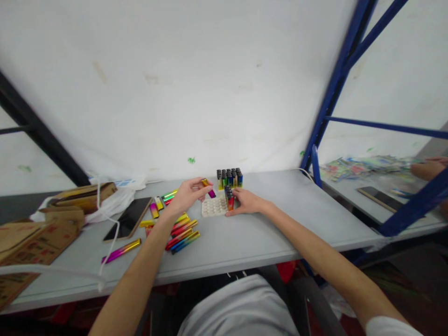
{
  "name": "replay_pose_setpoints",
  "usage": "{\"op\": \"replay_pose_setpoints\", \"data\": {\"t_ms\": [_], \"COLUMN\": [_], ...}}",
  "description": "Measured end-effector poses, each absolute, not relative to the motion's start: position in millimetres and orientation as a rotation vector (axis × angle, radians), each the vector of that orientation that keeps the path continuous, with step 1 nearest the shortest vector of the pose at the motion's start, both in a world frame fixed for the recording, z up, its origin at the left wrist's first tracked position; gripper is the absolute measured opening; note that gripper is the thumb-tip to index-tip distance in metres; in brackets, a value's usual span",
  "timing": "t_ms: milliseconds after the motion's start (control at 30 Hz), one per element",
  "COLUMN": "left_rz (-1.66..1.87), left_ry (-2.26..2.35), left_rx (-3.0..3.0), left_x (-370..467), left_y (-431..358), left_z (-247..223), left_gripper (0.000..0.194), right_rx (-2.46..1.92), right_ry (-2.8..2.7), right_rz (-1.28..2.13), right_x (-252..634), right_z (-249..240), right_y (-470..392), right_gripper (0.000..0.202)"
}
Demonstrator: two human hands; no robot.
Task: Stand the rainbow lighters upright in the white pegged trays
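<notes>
Pinching a tilted gold-and-purple tube point(210, 190) by its upper part, the left fingers point(199, 191) nearly meet above the white tray point(212, 209) on the desk point(266, 233); the right fingers point(239, 192) close around upright dark-topped tubes point(229, 199).

My left hand point(194, 192): one gold-and-purple tube point(209, 188). Beside my right hand point(248, 201): white tray point(214, 207), dark-topped tubes point(229, 198) at its near end. Beyond both: upright cluster point(229, 178), on grey surface point(280, 224).
</notes>
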State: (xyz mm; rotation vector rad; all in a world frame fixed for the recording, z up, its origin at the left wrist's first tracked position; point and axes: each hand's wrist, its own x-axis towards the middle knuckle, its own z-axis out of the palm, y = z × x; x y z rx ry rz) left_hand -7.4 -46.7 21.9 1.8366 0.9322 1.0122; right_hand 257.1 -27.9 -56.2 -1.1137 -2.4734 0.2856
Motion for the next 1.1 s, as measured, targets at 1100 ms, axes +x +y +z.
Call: {"op": "replay_pose_setpoints", "data": {"t_ms": [1100], "left_rz": [1.003], "left_ry": [0.718], "left_rx": [1.373], "left_x": [15], "left_y": [-61], "left_z": [20], "left_gripper": [0.043], "right_rx": [-1.095], "right_ry": [-2.520], "right_rz": [0.254], "right_x": [258], "right_z": [-53], "right_y": [-29], "right_gripper": [0.066]}}
